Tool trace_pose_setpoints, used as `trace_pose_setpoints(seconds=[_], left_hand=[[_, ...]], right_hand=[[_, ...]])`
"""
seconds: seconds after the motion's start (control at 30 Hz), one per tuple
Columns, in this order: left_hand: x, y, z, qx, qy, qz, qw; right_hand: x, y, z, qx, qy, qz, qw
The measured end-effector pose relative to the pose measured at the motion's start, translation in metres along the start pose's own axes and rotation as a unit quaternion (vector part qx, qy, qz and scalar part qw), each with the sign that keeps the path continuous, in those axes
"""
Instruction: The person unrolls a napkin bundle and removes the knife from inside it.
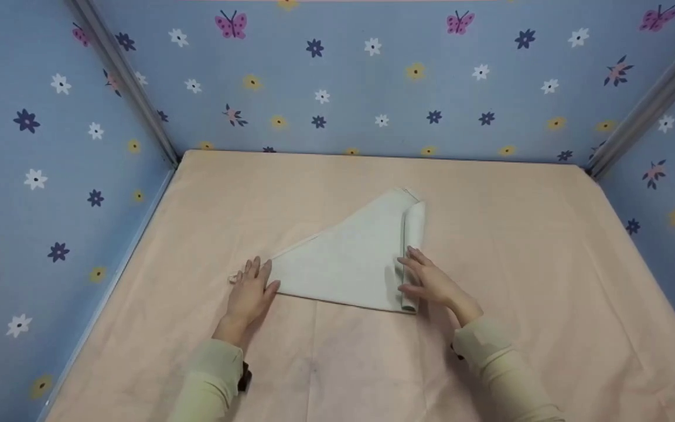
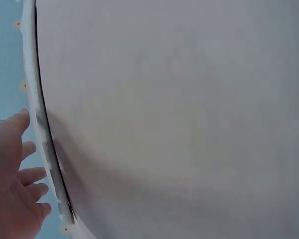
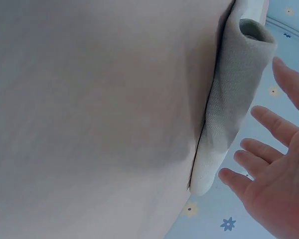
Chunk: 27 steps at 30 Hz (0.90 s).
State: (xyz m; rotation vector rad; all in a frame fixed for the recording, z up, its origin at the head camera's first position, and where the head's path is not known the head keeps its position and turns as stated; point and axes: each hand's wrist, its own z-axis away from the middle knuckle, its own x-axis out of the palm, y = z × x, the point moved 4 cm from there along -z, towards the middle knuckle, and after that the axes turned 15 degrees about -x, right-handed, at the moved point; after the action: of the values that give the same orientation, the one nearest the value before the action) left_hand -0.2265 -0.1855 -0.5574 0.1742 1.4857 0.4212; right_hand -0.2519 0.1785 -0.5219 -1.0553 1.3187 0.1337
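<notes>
A pale cloth [image 1: 337,264], folded into a rough triangle, lies on the table with its right side turned into a narrow roll [image 1: 413,225]. My left hand [image 1: 248,296] rests on the cloth's left corner, fingers extended. At the near part of the roll, my right hand [image 1: 434,281] touches it with spread, relaxed fingers. In the right wrist view, the roll [image 3: 234,84] shows its hollow end beside the fingertips of the right hand [image 3: 279,164]. The left wrist view has the cloth's long edge [image 2: 37,104] seen side-on, with the left hand [image 2: 12,174] along it.
A pinkish-beige cover [image 1: 519,264] spreads over the table, lightly creased. Blue panels with flowers and butterflies [image 1: 343,76] stand at the back and both sides. Grey posts [image 1: 132,88] mark the back corners.
</notes>
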Motion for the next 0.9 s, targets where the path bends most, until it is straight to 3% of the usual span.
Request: trace_pose_setpoints(seconds=[0.47,0.9], left_hand=[[0.010,0.012,0.000,0.002,-0.036,-0.025,0.9991],[0.010,0.013,0.000,-0.007,-0.048,-0.045,0.9978]], right_hand=[[0.016,-0.006,-0.016,-0.025,-0.035,0.034,0.998],[0.023,0.001,-0.015,-0.014,-0.082,0.085,0.993]])
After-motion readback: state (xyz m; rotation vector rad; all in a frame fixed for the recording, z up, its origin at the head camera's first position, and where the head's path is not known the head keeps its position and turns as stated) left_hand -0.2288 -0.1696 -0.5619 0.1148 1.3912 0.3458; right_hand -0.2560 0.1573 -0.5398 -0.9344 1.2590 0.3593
